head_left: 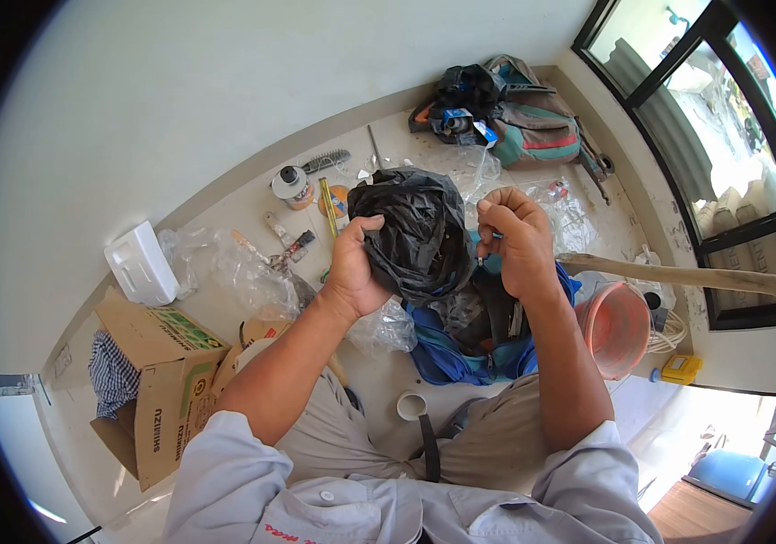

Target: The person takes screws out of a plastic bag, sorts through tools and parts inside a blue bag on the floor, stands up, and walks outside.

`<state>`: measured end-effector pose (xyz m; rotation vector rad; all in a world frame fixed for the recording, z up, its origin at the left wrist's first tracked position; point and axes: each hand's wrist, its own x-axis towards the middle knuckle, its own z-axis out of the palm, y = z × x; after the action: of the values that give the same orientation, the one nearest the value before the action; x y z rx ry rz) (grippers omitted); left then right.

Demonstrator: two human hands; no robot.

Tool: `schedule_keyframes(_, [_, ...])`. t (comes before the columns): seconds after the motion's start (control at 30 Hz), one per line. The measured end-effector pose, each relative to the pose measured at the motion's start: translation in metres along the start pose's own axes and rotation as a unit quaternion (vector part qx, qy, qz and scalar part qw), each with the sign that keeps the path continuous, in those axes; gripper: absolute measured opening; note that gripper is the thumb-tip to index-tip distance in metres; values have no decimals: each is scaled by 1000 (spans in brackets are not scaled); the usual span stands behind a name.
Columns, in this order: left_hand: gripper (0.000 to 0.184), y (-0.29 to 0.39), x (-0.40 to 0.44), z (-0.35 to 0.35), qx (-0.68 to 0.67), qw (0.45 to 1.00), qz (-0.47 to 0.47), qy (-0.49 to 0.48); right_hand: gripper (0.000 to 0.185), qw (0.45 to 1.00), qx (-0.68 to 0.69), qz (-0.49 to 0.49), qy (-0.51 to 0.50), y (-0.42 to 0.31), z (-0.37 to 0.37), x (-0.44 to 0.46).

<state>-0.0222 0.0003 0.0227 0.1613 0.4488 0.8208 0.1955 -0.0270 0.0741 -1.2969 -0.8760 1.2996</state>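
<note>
My left hand (356, 270) grips the rim of a black plastic bag (413, 227), its thumb hooked over the edge. The mouth of the bag faces up, and its crumpled inside shows; small bits at the bottom are too dark to name. Just right of the bag is my right hand (522, 238), its thumb and fingers pinched together. A tiny light-coloured piece shows below those fingertips, too small to name. Below both hands, an opened blue tool bag (438, 352) lies on the floor between my legs, its contents mostly in shadow.
A backpack (533, 131) leans by the far wall. To the right stand an orange bucket (613, 331) and a wooden handle (678, 272). Left are a cardboard box (170, 381), a white plastic case (141, 263), a can (292, 186) and clear plastic (252, 272). A roll (411, 405) lies near my knees.
</note>
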Motion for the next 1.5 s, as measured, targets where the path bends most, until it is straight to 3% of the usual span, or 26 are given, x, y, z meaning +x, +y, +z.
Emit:
schedule_keyframes(0.07, [45,-1,-1,3,13,1000,-1,3,28,975,-219,-39,-5,-2,4,-3])
schedule_keyframes(0.13, [46,-4,0,4,37,999,-10,-19,31,886,-448,-117,-16,-10,20,-15])
schedule_keyframes(0.23, [51,-13,1,4,55,998,-27,-18,29,844,-488,-222,-7,18,20,-12])
schedule_keyframes(0.37, [53,-22,-2,11,58,997,-42,-1,26,884,-409,-225,30,37,10,2])
schedule_keyframes(0.47, [48,-29,-6,4,132,990,-35,39,27,951,-275,-139,26,29,10,3])
schedule_keyframes(0.57, [42,-27,-6,-2,185,982,-18,13,30,947,-253,-181,86,14,0,5])
schedule_keyframes(0.6, [43,-24,-4,-8,136,990,-32,8,43,922,-330,-167,113,3,-5,4])
schedule_keyframes(0.7, [46,-11,0,-15,18,998,-58,-8,58,899,-413,-101,107,-8,-11,2])
schedule_keyframes(0.83, [42,-9,-2,-1,-13,999,-38,-16,61,967,-240,34,-85,9,-3,-1])
schedule_keyframes(0.87, [41,-10,-1,-3,-20,999,-37,-10,44,973,-213,20,-86,5,6,-10])
schedule_keyframes(0.9, [40,-13,-1,-4,-28,999,-35,-3,39,976,-203,-6,-78,10,11,-9])
schedule_keyframes(1.0, [40,-26,-2,-1,61,998,-8,25,25,976,-203,-53,-58,24,14,-6])
schedule_keyframes(1.1, [48,-33,0,-11,396,913,92,-29,25,979,-197,5,-46,12,17,-10])
schedule_keyframes(1.17, [38,-30,-2,-7,294,954,52,12,25,984,-174,-3,-39,14,15,-8])
schedule_keyframes(1.27, [39,-15,-1,-6,119,991,-16,58,25,989,-148,-2,-14,15,8,-3])
schedule_keyframes(1.37, [44,-7,2,-13,63,998,-24,-1,24,989,-146,-6,3,20,-7,6])
schedule_keyframes(1.5, [49,-4,4,-16,16,999,-29,14,27,988,-154,-3,-7,17,-6,6])
